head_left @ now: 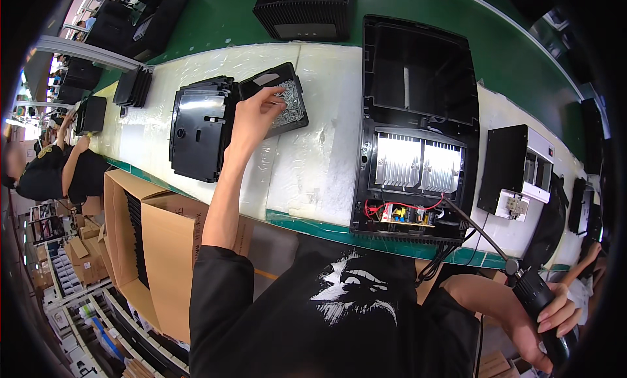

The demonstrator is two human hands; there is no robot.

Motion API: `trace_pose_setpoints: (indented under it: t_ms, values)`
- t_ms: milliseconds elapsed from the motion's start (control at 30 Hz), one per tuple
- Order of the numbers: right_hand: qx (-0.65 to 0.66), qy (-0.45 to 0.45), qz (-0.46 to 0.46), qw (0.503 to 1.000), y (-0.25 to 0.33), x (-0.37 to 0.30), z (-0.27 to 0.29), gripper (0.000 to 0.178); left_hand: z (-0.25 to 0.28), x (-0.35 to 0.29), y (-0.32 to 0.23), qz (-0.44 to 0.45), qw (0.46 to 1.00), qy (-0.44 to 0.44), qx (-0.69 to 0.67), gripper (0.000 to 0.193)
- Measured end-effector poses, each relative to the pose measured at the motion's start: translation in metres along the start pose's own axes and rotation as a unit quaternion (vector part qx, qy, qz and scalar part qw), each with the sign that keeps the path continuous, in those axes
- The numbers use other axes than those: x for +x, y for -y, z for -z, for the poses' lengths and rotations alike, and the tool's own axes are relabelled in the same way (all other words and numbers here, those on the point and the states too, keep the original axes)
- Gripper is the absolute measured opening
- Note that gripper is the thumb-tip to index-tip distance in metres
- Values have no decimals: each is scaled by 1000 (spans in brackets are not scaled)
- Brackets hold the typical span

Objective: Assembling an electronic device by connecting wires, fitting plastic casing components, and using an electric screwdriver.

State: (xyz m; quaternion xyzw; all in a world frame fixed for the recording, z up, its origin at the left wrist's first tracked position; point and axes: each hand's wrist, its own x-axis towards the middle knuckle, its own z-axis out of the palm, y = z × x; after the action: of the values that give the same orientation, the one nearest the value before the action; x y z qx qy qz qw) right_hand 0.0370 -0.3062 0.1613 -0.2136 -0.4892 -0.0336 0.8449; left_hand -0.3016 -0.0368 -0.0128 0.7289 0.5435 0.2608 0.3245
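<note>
My left hand (pixel 256 120) reaches over a black tray (pixel 303 121) of small silver screws (pixel 290 107). Its thumb and fingertips are pinched together at the screws; whatever lies between them is hidden. Low on the right, my right hand (pixel 555 312) wraps round a black power screwdriver (pixel 532 292) with a silver collar. From that collar a thin dark shaft runs up-left to the edge of an open black housing (pixel 366 149). Inside the housing sit two bright finned metal blocks (pixel 398 161), with a circuit board (pixel 408 214) and red wires below them.
Flat black panels (pixel 199 133) are stacked left of the tray. A black and white box-shaped unit (pixel 509 169) stands to the right. Another finned black unit (pixel 304 18) is at the back. An open cardboard box (pixel 166 247) stands below the table edge. A co-worker (pixel 59 162) works far left.
</note>
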Motion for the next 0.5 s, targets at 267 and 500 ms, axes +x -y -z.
trace_pose_setpoints:
  t_ms: [267,500]
  values:
    - [56,-60,-70,994,26,-1,46,53,0,-2,-11,52,998,-1,-22,16]
    - [29,-68,-61,995,29,-6,59,52,-3,0,-5,-3,1000,-7,-26,17]
